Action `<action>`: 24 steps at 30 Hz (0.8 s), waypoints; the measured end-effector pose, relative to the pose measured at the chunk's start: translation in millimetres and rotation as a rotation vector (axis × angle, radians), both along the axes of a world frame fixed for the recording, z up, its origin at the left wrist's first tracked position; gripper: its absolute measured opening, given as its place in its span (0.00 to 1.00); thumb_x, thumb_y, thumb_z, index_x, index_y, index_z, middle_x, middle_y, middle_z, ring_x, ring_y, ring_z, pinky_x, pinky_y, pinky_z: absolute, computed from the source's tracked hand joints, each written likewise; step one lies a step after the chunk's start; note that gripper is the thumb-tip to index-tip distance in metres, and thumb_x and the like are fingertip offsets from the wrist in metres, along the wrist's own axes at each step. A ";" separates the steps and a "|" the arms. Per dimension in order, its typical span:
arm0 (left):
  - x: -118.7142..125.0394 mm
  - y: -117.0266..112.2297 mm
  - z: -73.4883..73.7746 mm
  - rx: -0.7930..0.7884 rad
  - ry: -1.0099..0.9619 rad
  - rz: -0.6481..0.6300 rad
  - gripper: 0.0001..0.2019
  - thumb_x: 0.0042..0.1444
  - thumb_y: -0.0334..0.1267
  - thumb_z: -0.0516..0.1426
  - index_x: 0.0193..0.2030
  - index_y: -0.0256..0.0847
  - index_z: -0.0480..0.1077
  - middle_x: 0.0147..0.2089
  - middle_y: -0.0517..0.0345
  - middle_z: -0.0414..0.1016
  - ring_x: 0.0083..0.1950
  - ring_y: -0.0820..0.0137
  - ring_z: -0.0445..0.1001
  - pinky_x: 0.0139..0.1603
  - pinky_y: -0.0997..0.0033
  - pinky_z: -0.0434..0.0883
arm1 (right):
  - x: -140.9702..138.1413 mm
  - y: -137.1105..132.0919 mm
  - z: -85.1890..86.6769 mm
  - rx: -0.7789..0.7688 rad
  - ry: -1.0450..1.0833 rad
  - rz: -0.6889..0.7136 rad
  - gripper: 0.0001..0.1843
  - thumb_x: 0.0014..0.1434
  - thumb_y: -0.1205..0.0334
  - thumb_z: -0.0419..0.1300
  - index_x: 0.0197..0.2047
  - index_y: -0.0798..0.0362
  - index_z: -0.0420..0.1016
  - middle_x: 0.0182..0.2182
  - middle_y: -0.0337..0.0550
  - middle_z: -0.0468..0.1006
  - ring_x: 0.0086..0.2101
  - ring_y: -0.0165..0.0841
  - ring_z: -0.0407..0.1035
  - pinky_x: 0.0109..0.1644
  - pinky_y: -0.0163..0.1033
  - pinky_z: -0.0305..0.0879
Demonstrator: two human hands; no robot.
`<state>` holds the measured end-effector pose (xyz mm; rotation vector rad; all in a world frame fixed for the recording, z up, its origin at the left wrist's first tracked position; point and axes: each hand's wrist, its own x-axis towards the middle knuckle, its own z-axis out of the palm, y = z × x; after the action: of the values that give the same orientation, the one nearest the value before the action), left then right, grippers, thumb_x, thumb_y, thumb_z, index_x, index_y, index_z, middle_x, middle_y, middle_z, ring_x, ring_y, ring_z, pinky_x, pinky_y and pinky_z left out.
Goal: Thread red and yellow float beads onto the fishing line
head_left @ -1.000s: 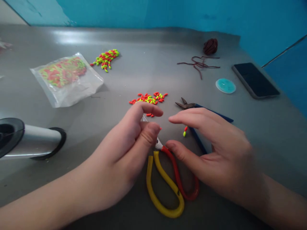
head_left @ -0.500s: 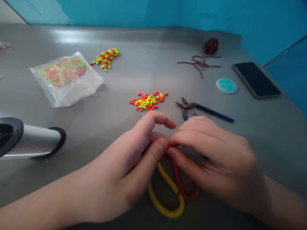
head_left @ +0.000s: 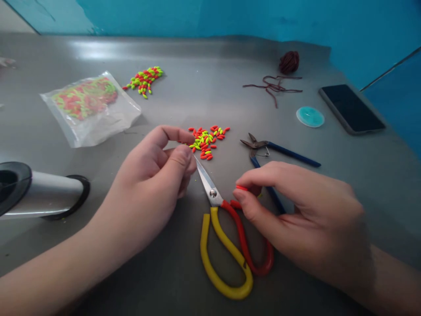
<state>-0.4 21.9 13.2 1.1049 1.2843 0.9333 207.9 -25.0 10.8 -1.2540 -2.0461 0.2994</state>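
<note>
1. Hands have drawn apart since the earlier view, and the scissors (head_left: 213, 193) are uncovered again, their handles lying as before.
2. Left hand (head_left: 151, 171): thumb and forefinger are pinched together just above the blade tips. Whether they hold anything is hidden from where I stand.
3. Right hand (head_left: 302, 219): fingers curl inward over a red oblong bead (head_left: 241, 188), with a second red bead (head_left: 235, 204) right by the thumb. The hand sits just beside the scissors' pivot, well apart from the left hand.
4. Those scissors lie flat on the table, steel blades pointing up toward the left hand, with a yellow handle (head_left: 205, 250) and a red handle (head_left: 263, 263).
5. A heap of red and lime-green beads (head_left: 205, 142) lies just past the blade tips. A smaller heap (head_left: 144, 80) sits beside a clear plastic bag (head_left: 90, 109) filled with more of them.
6. Blue-handled pliers (head_left: 253, 143) lie to the right, one handle running under the right hand.
7. Farther back are a brown cord coil (head_left: 289, 62), a loose brown strand (head_left: 272, 86), a teal disc (head_left: 310, 116) and a dark-screened phone (head_left: 351, 109).
8. A silver spool (head_left: 42, 193) lies on its side at left. The table (head_left: 210, 79) is dull grey metal, backed by a blue wall (head_left: 210, 17).
</note>
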 end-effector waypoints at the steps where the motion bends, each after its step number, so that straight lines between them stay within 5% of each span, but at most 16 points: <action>1: -0.1 2.0 -0.4 -0.015 -0.027 0.033 0.04 0.68 0.33 0.60 0.46 0.47 0.71 0.25 0.64 0.65 0.26 0.72 0.63 0.23 0.78 0.59 | 0.1 0.1 0.2 -0.007 -0.002 0.007 0.07 0.66 0.72 0.66 0.39 0.50 0.81 0.30 0.35 0.85 0.33 0.32 0.80 0.41 0.38 0.74; 8: 0.6 8.7 -1.6 -0.073 -0.071 0.203 0.05 0.68 0.29 0.58 0.44 0.45 0.69 0.26 0.65 0.61 0.24 0.74 0.57 0.21 0.79 0.57 | -0.2 -0.3 1.9 0.006 -0.013 0.006 0.06 0.66 0.71 0.66 0.39 0.50 0.80 0.30 0.36 0.84 0.32 0.33 0.79 0.41 0.39 0.74; 24: -2.2 12.6 -3.8 -0.109 -0.077 0.254 0.05 0.67 0.30 0.59 0.41 0.44 0.68 0.27 0.65 0.60 0.24 0.76 0.55 0.21 0.78 0.55 | -1.3 -0.1 0.3 0.007 -0.013 0.004 0.07 0.67 0.70 0.65 0.38 0.50 0.81 0.30 0.35 0.84 0.31 0.32 0.78 0.40 0.39 0.74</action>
<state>-2.6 34.5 9.4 0.8258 1.4160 1.0699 206.6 -25.1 11.1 -1.2503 -2.0592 0.2865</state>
